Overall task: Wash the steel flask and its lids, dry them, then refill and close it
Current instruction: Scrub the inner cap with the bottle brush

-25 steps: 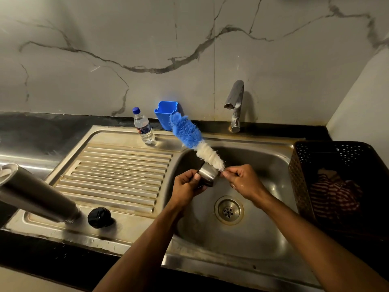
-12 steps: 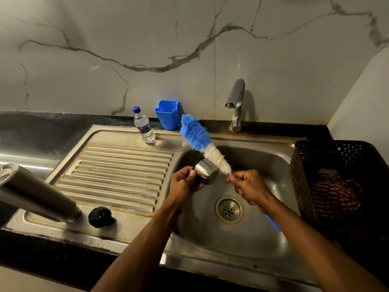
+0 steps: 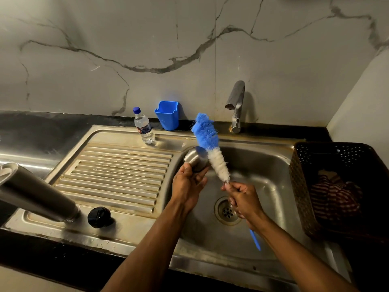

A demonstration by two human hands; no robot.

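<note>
The steel cap lid (image 3: 196, 159) is in my left hand (image 3: 187, 184), held over the sink (image 3: 263, 165) at its left edge, just right of the draining ribs. It's light, rigid and likely slick when wet, so I cup its side wall with curled fingers, closed end up. My right hand (image 3: 242, 199) is clenched on the bottle brush (image 3: 212, 148) handle; its bristles press the lid's side. Half a second ago the lid sat lower and the brush leaned further left.
</note>
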